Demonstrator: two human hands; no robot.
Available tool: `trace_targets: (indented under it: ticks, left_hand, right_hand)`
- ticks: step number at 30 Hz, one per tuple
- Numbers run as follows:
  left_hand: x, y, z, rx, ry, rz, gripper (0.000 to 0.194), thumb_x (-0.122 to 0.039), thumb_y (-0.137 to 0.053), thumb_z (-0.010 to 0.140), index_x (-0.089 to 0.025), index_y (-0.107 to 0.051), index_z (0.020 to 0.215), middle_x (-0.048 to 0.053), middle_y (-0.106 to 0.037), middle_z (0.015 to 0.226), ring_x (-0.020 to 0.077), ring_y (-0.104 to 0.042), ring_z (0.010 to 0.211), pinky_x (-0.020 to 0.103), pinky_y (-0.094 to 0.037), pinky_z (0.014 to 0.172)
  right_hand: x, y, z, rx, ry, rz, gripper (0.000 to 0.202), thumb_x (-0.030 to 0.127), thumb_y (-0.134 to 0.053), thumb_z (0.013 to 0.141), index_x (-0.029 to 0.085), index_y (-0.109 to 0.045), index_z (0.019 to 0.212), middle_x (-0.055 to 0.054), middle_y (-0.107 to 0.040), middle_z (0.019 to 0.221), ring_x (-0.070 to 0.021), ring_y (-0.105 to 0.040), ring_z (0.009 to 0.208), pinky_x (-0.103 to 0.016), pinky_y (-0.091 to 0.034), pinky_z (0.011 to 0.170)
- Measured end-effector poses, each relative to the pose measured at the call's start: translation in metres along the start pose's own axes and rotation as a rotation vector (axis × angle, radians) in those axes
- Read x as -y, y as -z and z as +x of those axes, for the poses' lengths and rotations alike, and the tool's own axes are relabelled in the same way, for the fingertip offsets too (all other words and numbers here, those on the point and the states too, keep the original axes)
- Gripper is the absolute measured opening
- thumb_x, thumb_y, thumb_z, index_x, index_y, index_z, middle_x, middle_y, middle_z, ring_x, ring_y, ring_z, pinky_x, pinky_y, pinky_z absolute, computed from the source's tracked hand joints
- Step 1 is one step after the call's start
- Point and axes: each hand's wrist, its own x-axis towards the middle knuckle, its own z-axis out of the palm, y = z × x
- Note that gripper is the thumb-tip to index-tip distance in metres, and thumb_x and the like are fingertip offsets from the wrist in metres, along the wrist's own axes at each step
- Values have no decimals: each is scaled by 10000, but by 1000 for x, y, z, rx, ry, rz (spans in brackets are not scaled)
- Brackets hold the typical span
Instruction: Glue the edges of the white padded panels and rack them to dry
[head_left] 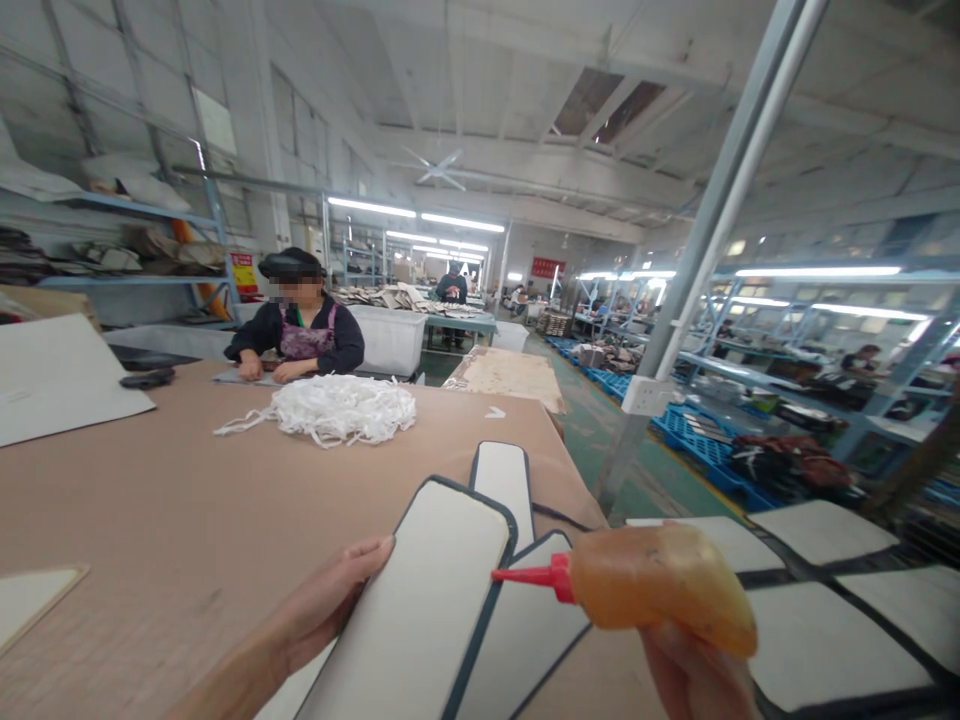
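Observation:
My left hand (341,585) grips the left edge of a long white panel (431,570) with a dark border and rounded corners, holding it tilted up over the table. In my right hand (694,660) is a squeeze bottle (652,580) of amber liquid, lying nearly level. Its red nozzle (529,575) points left, with the tip at the panel's right dark edge; whether it touches I cannot tell. Beneath the held panel lie another dark-edged panel (532,610) and a narrower one (502,475) behind it. Most of my right hand's fingers are hidden by the bottle.
A heap of white strips (341,408) sits on the brown-covered table (187,520). Across it, a co-worker (300,320) handles a flat grey piece. More white panels (832,630) lie at lower right, near a metal post (697,260). A white sheet (60,380) is at left.

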Motion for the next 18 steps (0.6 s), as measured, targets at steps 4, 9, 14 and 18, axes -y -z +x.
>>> trace_targets:
  ticks: [4, 9, 14, 18]
  left_hand:
    - [4, -1, -2, -23, -20, -87, 473, -606, -713, 628, -188, -689, 848, 50, -733, 817, 239, -656, 822, 290, -486, 691]
    - [8, 0, -3, -19, -4, -93, 501, -591, -715, 641, -190, -701, 941, 66, -749, 901, 245, -668, 849, 298, -505, 707]
    - [9, 3, -1, 10, 24, -143, 456, -542, -725, 668, -172, -702, 932, 72, -758, 897, 230, -680, 843, 292, -512, 732]
    - [13, 5, 3, 4, 32, -184, 430, -517, -732, 678, -161, -696, 918, 70, -764, 887, 193, -682, 763, 265, -511, 676]
  right_hand:
    - [-7, 4, 7, 27, -3, -16, 639, 172, -789, 635, 374, -583, 1205, 1, -718, 1072, -251, -677, 929, -386, -566, 830]
    - [-9, -9, 9, 19, -6, -20, 640, 197, -782, 628, 302, -573, 1224, -42, -718, 1011, -258, -665, 877, -406, -561, 776]
    - [-8, -20, 8, -14, -14, -36, 596, 210, -790, 620, 272, -605, 1184, -36, -718, 927, -215, -648, 801, -339, -553, 738]
    - [-9, -21, 8, 16, -37, -2, 527, 209, -801, 600, 284, -657, 1101, -33, -731, 895, -215, -662, 778, -336, -561, 726]
